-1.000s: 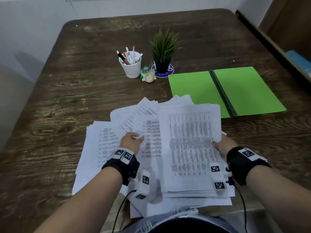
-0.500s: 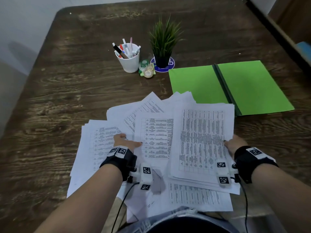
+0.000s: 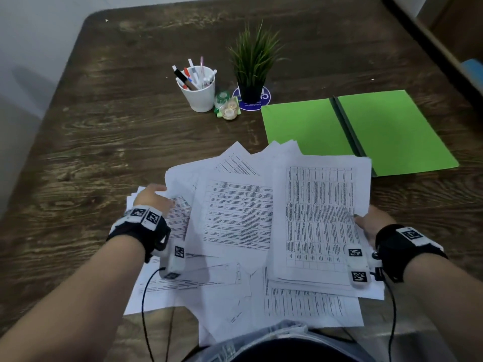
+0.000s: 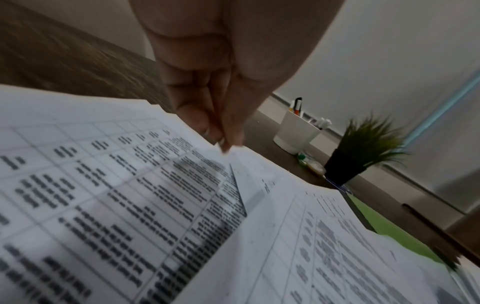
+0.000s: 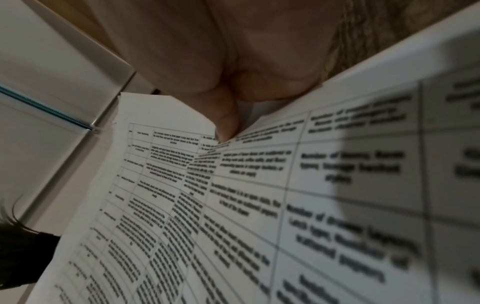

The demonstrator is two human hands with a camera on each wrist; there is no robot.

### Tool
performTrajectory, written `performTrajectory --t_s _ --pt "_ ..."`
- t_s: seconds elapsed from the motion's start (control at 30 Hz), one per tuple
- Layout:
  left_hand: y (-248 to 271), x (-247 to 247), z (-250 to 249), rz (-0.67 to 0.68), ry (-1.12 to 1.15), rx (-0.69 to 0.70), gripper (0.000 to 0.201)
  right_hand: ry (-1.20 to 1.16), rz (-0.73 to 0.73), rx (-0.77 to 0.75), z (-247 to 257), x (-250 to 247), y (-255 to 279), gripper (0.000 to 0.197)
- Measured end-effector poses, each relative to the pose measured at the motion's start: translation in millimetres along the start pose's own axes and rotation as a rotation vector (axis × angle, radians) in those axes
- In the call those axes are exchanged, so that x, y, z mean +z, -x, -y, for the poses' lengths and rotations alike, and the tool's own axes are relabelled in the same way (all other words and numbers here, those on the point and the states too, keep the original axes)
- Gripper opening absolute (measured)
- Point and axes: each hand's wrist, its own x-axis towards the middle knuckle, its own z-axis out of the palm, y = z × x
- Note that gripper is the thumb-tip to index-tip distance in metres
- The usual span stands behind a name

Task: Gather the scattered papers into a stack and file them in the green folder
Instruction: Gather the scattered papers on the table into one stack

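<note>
Roughly halfway: right hand (image 3: 371, 223) pinches a partial stack (image 3: 324, 220), left hand (image 3: 153, 198) pinches loose papers (image 3: 235, 218). Folder (image 3: 308, 126) lies open, unfilled.

Well beyond the hands on the dark wooden table (image 3: 109, 131): a white cup of pens (image 3: 199, 93), small tape rolls (image 3: 228, 108) just beside it, then a potted grass plant (image 3: 253, 71) on a blue coaster (image 3: 264, 100).
</note>
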Motion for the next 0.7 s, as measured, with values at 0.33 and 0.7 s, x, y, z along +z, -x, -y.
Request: performTrajectory --t_s 0.33,0.7 --pt "36.3 59.6 4.3 0.206 -0.252 -0.012 0.062 0.033 0.013 0.022 3.4 -10.0 16.1 0.046" --pt "1.9 14.4 -6.4 0.098 -0.396 0.134 0.03 -0.25 0.058 0.039 -13.1 -16.3 3.1 0.041"
